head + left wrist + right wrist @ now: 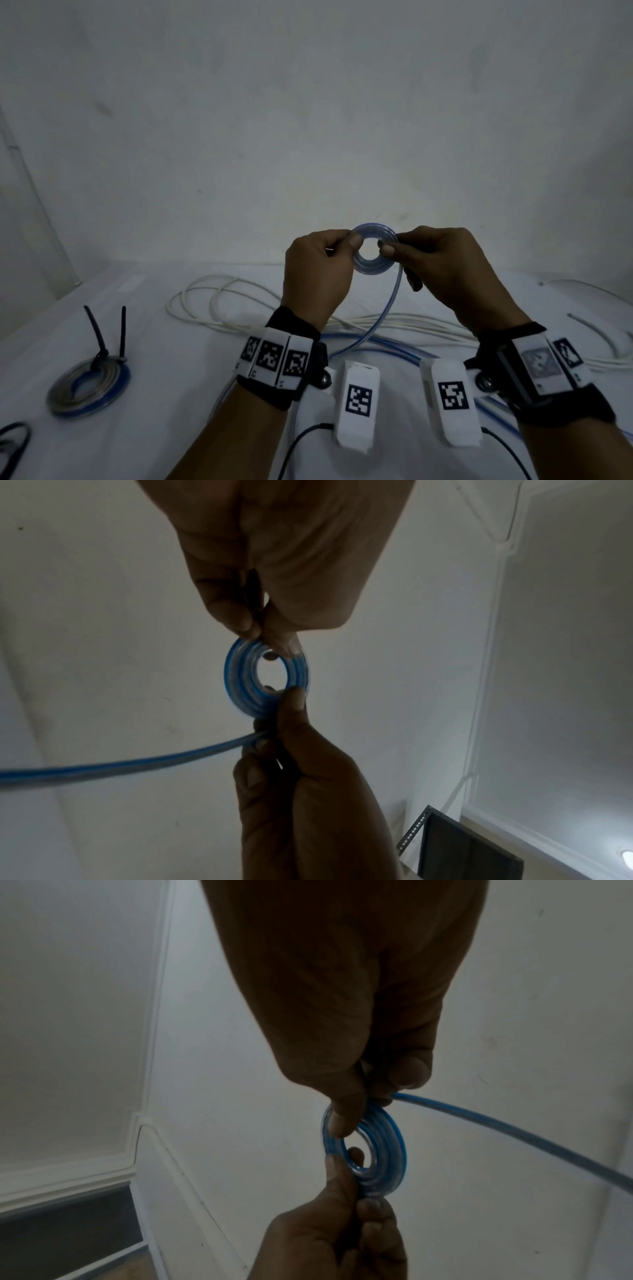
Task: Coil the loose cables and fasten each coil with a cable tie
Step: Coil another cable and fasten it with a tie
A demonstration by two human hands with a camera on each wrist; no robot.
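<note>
At the near left of the desk (178, 377) lies a finished coil (88, 387), bound by two black cable ties (102, 335) standing upright. Bare desk separates it from the hands. Above the middle, the left hand (317, 274) pinches the left edge of a small blue cable coil (373, 251); the right hand (455, 270) pinches its right edge. The loose tail (370, 329) drops to the desk, across white cable (219, 301) spreading toward the right edge.

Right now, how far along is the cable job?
Done: one coil on the table, fastened with black cable ties. In hand: left hand and right hand pinch a small blue coil, its tail still loose. Left: white cable, uncoiled.
</note>
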